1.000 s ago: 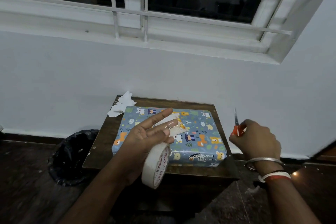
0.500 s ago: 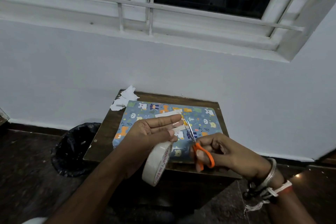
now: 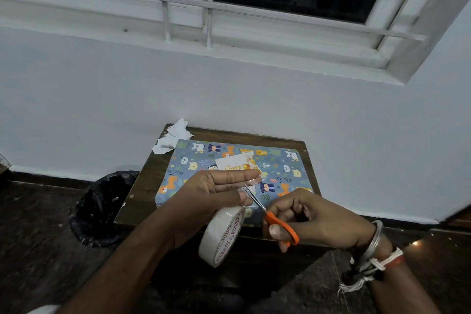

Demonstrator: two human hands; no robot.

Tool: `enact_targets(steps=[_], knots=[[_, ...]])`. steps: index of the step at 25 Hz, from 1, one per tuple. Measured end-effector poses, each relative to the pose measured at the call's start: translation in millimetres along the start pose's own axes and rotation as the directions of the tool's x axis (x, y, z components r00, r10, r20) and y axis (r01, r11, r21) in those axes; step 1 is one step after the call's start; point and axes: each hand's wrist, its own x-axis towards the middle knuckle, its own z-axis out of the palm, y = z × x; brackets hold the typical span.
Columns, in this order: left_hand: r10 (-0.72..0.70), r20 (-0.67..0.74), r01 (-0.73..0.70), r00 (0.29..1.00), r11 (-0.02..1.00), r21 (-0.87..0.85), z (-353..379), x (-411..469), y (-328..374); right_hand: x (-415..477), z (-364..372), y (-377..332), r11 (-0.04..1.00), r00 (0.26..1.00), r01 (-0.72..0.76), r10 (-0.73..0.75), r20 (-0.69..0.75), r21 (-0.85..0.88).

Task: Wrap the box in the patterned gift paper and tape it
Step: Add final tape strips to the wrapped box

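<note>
The box (image 3: 285,171), wrapped, is set on the bench (image 3: 147,178) beyond the fingers (image 3: 237,177). Tape (image 3: 221,234) is pinched in the left hand (image 3: 209,194), scissors (image 3: 281,227) are gripped in the right hand (image 3: 321,222); the strip should be kept taut while cut.

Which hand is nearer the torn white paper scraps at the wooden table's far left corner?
Left. The left hand, pinching tape from the white tape roll, sits right of and nearer the person than the torn white paper scraps; the right hand, gripping orange-handled scissors, is farther right.
</note>
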Motion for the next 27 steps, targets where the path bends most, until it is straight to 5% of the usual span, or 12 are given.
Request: enact_targets(steps=[27], knots=[[-0.022, 0.068, 0.020, 0.997, 0.999, 0.029, -0.6, 1.2, 1.7, -5.7, -5.0, -2.6, 0.999, 1.000, 0.011, -0.012, -0.022, -0.049]])
